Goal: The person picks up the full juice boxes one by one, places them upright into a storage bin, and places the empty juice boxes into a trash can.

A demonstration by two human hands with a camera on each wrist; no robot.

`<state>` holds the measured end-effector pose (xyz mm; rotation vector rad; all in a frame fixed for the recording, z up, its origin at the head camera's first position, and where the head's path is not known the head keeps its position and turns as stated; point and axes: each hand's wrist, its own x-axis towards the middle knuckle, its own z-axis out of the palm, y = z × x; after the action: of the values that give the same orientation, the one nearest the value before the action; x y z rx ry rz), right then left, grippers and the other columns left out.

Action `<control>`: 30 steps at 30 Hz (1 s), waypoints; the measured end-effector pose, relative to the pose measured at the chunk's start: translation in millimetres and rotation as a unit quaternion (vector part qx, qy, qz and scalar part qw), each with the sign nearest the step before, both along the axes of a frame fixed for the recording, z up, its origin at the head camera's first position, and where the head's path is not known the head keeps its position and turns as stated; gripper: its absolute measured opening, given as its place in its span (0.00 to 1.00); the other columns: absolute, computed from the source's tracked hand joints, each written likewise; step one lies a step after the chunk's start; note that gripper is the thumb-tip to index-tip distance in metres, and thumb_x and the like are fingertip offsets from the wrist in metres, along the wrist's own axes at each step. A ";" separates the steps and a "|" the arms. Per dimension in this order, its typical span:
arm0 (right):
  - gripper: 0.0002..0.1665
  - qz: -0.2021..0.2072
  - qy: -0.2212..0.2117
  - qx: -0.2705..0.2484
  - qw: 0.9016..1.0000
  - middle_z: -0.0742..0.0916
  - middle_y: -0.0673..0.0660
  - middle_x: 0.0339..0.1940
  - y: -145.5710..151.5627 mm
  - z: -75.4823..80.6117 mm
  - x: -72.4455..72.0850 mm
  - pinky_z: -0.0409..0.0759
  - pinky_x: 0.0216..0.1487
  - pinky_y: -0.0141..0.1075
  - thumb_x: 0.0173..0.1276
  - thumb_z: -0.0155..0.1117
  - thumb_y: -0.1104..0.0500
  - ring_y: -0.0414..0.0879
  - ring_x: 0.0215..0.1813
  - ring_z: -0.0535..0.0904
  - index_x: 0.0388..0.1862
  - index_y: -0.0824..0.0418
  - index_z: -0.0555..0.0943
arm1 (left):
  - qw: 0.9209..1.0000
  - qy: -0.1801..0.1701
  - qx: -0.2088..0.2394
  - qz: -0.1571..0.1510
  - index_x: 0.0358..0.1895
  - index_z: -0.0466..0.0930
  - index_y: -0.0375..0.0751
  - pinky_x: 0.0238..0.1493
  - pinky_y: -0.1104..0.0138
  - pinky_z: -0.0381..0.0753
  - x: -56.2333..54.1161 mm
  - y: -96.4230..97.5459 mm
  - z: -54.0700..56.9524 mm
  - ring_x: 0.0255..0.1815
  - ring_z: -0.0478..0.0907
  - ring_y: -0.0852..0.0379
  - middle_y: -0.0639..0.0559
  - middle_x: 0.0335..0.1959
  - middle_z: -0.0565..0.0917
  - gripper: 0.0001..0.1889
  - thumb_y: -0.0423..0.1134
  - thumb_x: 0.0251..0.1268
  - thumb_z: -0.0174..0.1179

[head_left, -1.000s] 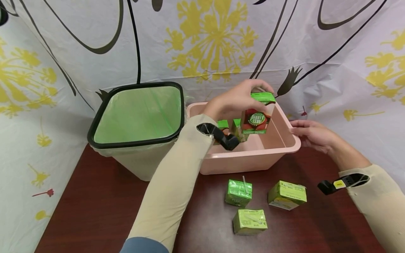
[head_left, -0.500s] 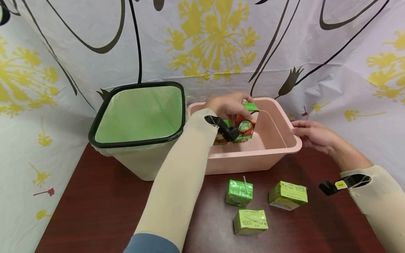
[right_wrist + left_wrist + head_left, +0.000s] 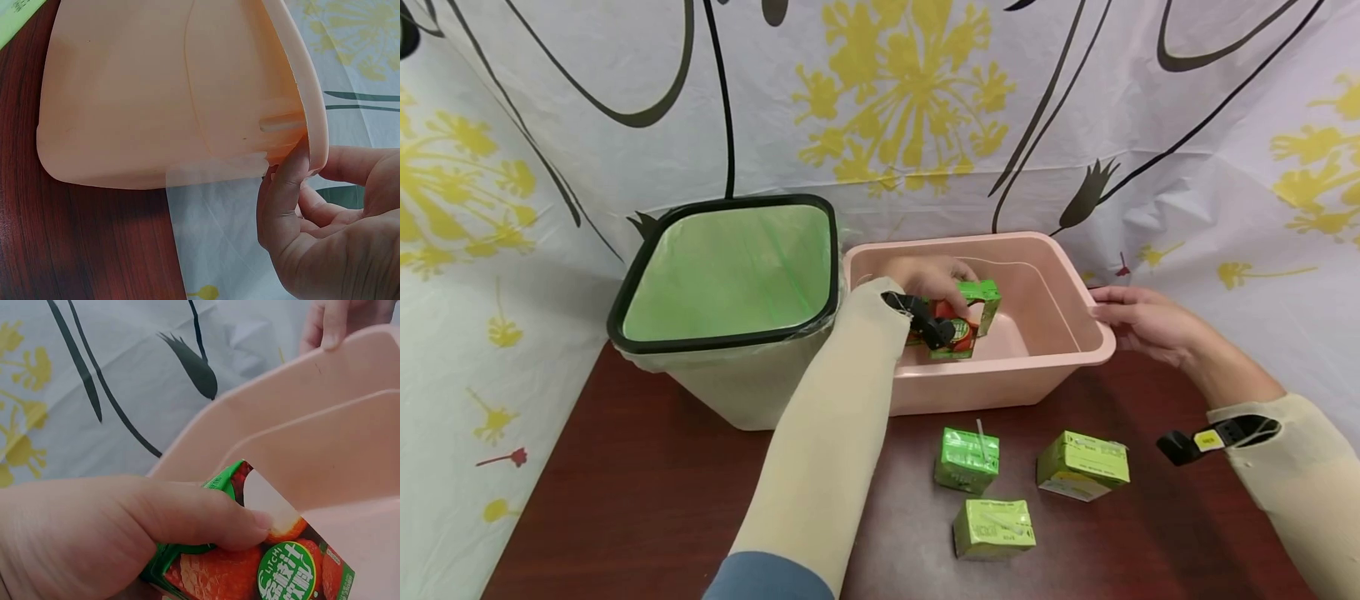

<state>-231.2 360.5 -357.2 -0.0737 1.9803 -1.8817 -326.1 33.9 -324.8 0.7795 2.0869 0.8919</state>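
My left hand (image 3: 928,279) reaches down into a pink plastic bin (image 3: 977,367), gripping a litchi juice box (image 3: 964,337) with a red fruit picture and green top. In the left wrist view, the thumb lies across the front of that juice box (image 3: 284,565); the other fingers are hidden behind it. Another green juice box (image 3: 990,302) stands in the bin just beyond, partly covered. At the bin's right end, my right hand (image 3: 1150,325) pinches the rim. The right wrist view shows the fingers on both sides of the rim (image 3: 317,125).
A trash can (image 3: 722,342) with a black rim and a green-tinted liner stands left of the bin. Before the bin, a bright green juice box (image 3: 967,458) with a straw and two yellow-green ones (image 3: 1082,464) sit on the dark wood table (image 3: 647,500). Patterned cloth hangs behind.
The left hand has lowered the litchi juice box from above the bin into it, shifting left and toward the near wall. The right hand has stayed on the rim.
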 end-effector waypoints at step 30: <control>0.16 -0.006 0.000 0.004 1.000 0.86 0.54 0.40 -1.1 0.3 0.8 0.86 0.36 0.37 0.80 0.48 0.69 0.44 0.40 0.86 0.46 0.55 0.83 | 0.987 0.082 -0.121 -0.063 0.77 0.66 0.45 0.59 0.75 0.70 -1.8 0.8 -48.7 0.69 0.67 0.57 0.47 0.75 0.68 0.38 0.49 0.66 0.69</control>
<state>-230.4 359.3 -356.8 -0.0597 1.9930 -1.8805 -327.9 34.7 -373.5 0.8665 2.2084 0.5075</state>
